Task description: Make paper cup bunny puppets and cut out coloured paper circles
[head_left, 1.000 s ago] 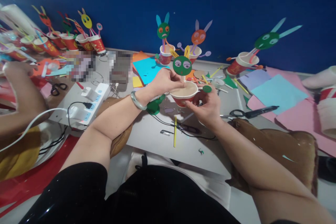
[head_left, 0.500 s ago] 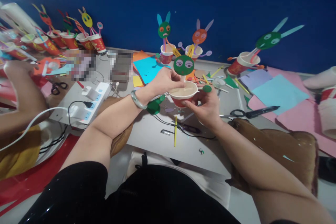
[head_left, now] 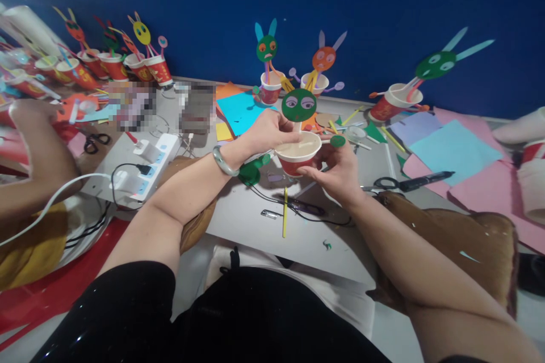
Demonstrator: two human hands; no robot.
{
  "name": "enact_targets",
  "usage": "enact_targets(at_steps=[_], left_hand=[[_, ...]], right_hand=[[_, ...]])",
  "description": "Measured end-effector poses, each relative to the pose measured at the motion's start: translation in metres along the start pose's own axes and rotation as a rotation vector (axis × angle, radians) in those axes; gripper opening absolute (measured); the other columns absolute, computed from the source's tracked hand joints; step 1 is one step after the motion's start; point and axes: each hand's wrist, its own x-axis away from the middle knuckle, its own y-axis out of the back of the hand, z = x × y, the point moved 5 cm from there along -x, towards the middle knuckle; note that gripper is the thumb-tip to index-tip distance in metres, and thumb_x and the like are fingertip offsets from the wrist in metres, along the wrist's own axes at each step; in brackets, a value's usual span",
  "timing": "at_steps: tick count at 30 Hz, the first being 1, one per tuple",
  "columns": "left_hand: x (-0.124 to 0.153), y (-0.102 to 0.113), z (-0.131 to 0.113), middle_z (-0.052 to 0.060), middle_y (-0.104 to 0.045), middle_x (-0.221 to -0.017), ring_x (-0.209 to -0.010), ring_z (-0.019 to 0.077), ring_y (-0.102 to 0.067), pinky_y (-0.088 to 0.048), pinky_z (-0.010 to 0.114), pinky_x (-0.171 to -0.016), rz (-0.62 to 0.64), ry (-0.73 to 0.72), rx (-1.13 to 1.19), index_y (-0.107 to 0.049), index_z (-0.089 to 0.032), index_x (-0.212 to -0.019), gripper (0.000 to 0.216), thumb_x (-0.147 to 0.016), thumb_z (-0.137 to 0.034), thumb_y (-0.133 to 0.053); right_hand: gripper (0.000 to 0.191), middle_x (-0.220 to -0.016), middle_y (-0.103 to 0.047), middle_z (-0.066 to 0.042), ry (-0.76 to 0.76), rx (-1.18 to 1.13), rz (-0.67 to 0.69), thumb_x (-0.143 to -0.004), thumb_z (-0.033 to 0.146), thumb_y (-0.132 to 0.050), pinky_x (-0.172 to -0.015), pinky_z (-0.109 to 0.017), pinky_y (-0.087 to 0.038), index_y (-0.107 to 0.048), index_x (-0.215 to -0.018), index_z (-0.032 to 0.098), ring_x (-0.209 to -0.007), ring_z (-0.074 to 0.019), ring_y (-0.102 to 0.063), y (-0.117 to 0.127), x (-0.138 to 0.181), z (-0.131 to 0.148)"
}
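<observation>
A red-and-white paper-cup puppet [head_left: 297, 165] is held between my hands above the table. Its green round paper head [head_left: 298, 105] has big lilac eyes and yellow ears, on a white straw rising from the cup. My left hand [head_left: 272, 131], a bangle on its wrist, is closed at the far left rim, thumb over the cup's opening by the straw. Fingers of my right hand [head_left: 340, 173] grip the cup from the right, thumb on its front. Green paper discs [head_left: 338, 140] stick out at the sides on straws.
Behind stand similar cup puppets [head_left: 272, 93] along the blue wall. Coloured paper [head_left: 453, 150] and black-handled scissors [head_left: 385, 183] lie right. A power strip [head_left: 157, 161] and a co-worker's arm [head_left: 38, 136] are left. A yellow straw [head_left: 285, 212] and a cable lie in front.
The cup has shifted very slightly right and down, and its opening is tilted a little differently. Both hands keep their hold; my right thumb has moved slightly.
</observation>
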Motion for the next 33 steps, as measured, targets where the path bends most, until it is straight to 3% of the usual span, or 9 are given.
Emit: enact_targets(at_steps=[3,6,11,15,22,27,33], left_hand=[[-0.003,0.0,0.005,-0.005,-0.047,-0.061,-0.06,0.0067,-0.039,-0.026,0.028,-0.057,0.035,-0.023,-0.014,-0.052,-0.019,-0.057,0.054,-0.078,-0.032,-0.1],[-0.005,-0.002,0.009,-0.006,-0.045,-0.059,-0.059,0.0068,-0.037,-0.022,0.029,-0.058,0.054,-0.034,-0.039,-0.048,-0.02,-0.056,0.056,-0.081,-0.028,-0.097],[-0.001,-0.013,0.007,-0.006,-0.043,-0.057,-0.058,0.0066,-0.036,-0.021,0.029,-0.059,0.157,-0.053,-0.046,-0.048,-0.019,-0.056,0.048,-0.085,-0.019,-0.087],[0.007,-0.023,0.0,-0.006,-0.046,-0.058,-0.057,0.0061,-0.038,-0.023,0.029,-0.057,0.22,-0.045,-0.078,-0.05,-0.019,-0.058,0.044,-0.086,-0.022,-0.084],[0.011,-0.035,0.001,-0.007,-0.049,-0.061,-0.059,0.0065,-0.044,-0.029,0.025,-0.056,0.286,-0.058,-0.055,-0.052,-0.019,-0.065,0.037,-0.08,-0.02,-0.085],[0.011,-0.041,0.008,-0.007,-0.047,-0.062,-0.06,0.0067,-0.042,-0.028,0.025,-0.056,0.319,-0.063,-0.054,-0.049,-0.02,-0.064,0.037,-0.076,-0.016,-0.084],[0.015,-0.045,0.005,-0.006,-0.044,-0.061,-0.059,0.0072,-0.037,-0.024,0.027,-0.056,0.365,-0.095,-0.014,-0.047,-0.021,-0.062,0.034,-0.075,-0.02,-0.079]], right_hand=[[0.087,-0.116,-0.079,-0.007,0.036,-0.061,0.001,-0.057,0.084,-0.103,-0.064,-0.036,-0.058,-0.072,-0.118,0.029,-0.076,-0.0197,-0.069,0.009,-0.008,0.003],[0.084,-0.114,-0.082,-0.009,0.064,-0.133,-0.04,-0.065,0.094,-0.092,-0.076,-0.04,-0.062,-0.075,-0.116,0.03,-0.091,-0.0256,-0.076,0.02,-0.017,0.011],[0.053,-0.105,-0.086,-0.007,-0.01,-0.107,-0.105,-0.076,0.069,-0.1,-0.083,-0.047,-0.065,-0.08,-0.106,0.03,-0.093,-0.0281,-0.078,0.032,-0.022,0.028],[0.033,-0.105,-0.087,-0.006,-0.044,-0.018,-0.059,-0.085,0.059,-0.099,-0.089,-0.053,-0.066,-0.085,-0.102,0.034,-0.095,-0.0312,-0.08,0.035,-0.02,0.044],[0.037,-0.091,-0.085,-0.001,-0.05,0.086,0.079,-0.072,0.059,-0.106,-0.085,-0.049,-0.066,-0.085,-0.09,0.034,-0.087,-0.028,-0.078,0.031,-0.021,0.057],[0.039,-0.09,-0.083,-0.001,-0.081,0.089,0.085,-0.074,0.058,-0.106,-0.085,-0.046,-0.066,-0.084,-0.089,0.03,-0.083,-0.0252,-0.075,0.027,-0.019,0.058],[0.028,-0.086,-0.081,0.0,-0.053,0.157,0.038,-0.08,0.047,-0.102,-0.085,-0.044,-0.066,-0.084,-0.089,0.029,-0.082,-0.024,-0.075,0.026,-0.015,0.055]])
